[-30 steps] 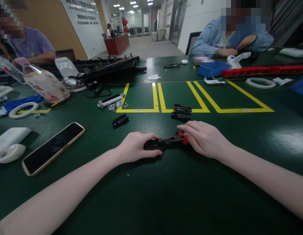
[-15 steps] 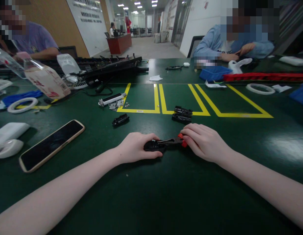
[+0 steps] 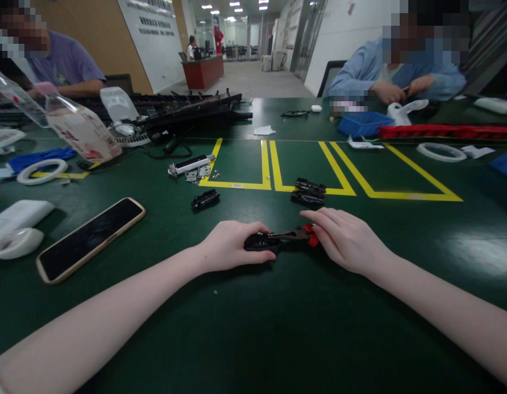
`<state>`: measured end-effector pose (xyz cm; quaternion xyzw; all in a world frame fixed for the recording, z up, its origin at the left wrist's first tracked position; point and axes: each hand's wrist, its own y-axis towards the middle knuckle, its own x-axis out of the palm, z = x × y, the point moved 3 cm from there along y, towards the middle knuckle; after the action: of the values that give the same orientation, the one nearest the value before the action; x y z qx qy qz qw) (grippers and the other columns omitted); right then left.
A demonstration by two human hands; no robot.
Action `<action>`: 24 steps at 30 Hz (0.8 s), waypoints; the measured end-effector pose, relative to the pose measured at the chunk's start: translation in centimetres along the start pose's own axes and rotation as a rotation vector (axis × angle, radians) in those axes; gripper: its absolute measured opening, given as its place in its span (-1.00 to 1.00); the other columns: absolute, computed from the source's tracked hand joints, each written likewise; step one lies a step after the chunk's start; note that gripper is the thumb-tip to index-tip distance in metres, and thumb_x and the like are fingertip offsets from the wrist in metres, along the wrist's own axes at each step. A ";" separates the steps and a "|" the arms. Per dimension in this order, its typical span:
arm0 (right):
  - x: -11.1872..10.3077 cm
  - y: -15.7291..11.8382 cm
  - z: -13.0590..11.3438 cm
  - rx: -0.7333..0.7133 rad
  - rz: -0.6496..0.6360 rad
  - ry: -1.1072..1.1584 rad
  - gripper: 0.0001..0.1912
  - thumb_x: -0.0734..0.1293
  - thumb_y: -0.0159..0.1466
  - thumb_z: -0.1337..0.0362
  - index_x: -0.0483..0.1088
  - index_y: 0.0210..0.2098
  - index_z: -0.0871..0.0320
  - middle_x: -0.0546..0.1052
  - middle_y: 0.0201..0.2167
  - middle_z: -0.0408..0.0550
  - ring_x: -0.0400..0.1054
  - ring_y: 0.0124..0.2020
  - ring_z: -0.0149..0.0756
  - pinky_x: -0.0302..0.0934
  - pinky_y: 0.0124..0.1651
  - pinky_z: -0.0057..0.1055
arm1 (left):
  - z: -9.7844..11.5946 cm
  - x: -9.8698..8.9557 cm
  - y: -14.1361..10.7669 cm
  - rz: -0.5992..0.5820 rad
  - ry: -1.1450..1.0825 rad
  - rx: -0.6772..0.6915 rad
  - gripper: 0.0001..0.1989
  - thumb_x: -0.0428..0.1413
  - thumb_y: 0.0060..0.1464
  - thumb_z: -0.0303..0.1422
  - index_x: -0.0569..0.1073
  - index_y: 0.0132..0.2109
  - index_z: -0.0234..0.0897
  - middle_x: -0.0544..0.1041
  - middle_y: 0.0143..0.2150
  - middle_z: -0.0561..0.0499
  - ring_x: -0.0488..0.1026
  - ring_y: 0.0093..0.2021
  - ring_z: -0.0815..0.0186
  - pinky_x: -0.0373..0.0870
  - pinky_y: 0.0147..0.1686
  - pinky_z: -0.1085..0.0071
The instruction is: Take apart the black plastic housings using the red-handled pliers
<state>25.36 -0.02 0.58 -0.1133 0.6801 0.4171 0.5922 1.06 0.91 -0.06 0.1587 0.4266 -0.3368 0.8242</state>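
Low over the green table, my left hand (image 3: 232, 246) is closed round a black plastic part (image 3: 259, 242), thumb on the near side and fingers on the far side. My right hand (image 3: 347, 238) grips pliers (image 3: 292, 235) by their red handles, most of which the palm hides. The plier jaws reach left to the black part; whether they clamp anything there I cannot tell. Two similar black parts (image 3: 308, 191) lie just beyond my right hand. Another black part (image 3: 205, 200) rests beyond my left hand.
A phone (image 3: 91, 238) lies left of my left forearm. Small metal brackets (image 3: 198, 173) and a white-and-black bar (image 3: 191, 164) sit by the yellow tape outlines (image 3: 237, 185). Farther back are a bottle (image 3: 79, 126), a blue bin (image 3: 363, 125) and a red strip (image 3: 446, 132). Two people sit across the table.
The whole view has shifted slightly. My right index finger has straightened a little off the plier handles. My left hand keeps its hold on the black part.
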 end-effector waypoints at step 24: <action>0.0 0.2 0.0 -0.011 0.007 -0.004 -0.71 0.11 0.43 0.31 0.45 -0.23 0.23 0.55 -0.29 0.07 0.42 -0.32 -0.27 0.29 -0.30 -0.34 | -0.2 0.0 -0.1 -0.005 -0.003 0.027 -0.55 0.12 0.22 0.01 0.47 0.08 -0.18 0.61 -0.21 0.05 0.48 -0.32 0.33 0.25 -0.33 0.46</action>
<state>25.21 0.07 0.67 -0.1134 0.6771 0.4232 0.5913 0.94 0.94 -0.18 0.1681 0.4213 -0.3449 0.8218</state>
